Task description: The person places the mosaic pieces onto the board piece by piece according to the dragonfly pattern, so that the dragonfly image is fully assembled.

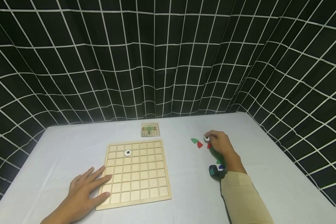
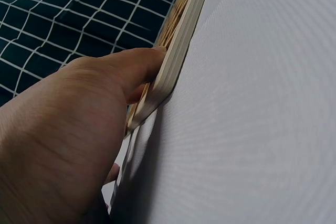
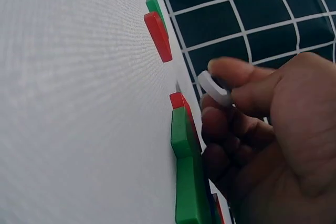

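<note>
A square wooden grid board lies on the white table, with a round white eye piece in one cell near its top. My left hand rests with spread fingers over the board's left edge; the left wrist view shows the thumb on the rim. At the right, my right hand pinches a second white eye piece between thumb and fingers, above the table. Beside it lie a green piece and a red piece. More green pieces are partly hidden beneath the right hand and wrist.
A small picture card with a coloured figure on a grid lies behind the board. A blue piece shows beside the dark wrist camera. A black curtain with white grid lines hangs around the table.
</note>
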Available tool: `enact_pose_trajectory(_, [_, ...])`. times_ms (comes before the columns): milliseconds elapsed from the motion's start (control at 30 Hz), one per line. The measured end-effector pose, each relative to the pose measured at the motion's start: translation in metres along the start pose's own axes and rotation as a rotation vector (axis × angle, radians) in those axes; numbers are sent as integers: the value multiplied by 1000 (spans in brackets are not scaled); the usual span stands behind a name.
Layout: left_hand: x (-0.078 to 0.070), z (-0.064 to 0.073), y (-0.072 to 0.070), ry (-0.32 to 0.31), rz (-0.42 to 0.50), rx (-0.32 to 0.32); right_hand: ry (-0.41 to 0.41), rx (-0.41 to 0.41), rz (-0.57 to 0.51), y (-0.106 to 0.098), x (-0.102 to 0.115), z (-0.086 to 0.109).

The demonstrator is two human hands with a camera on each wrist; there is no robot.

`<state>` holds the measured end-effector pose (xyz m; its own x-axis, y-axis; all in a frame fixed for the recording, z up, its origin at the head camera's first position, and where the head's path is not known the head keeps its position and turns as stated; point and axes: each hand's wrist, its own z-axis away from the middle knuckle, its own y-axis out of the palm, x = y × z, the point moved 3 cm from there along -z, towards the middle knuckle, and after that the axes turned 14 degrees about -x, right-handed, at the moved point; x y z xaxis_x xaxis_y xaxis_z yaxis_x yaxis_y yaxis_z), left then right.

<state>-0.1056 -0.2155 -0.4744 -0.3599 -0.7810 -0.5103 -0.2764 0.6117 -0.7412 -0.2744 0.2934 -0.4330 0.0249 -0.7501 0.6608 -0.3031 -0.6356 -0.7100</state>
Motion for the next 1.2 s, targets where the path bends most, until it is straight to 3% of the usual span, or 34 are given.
enact_pose_trajectory(667, [2, 1, 1, -4, 6, -1, 20, -35, -63, 0, 2, 1])
enact_pose_trajectory(900, [1, 1, 1, 2, -2, -7, -36, -84, -141, 0, 11, 3])
enact_pose_trajectory(1067, [-1, 1, 1, -2, -6, -1, -78, -64, -218, 4, 14, 4])
enact_pose_trajectory(1200, [0, 0, 0, -11, -8, 15, -68, -45, -211, 7, 13, 4])
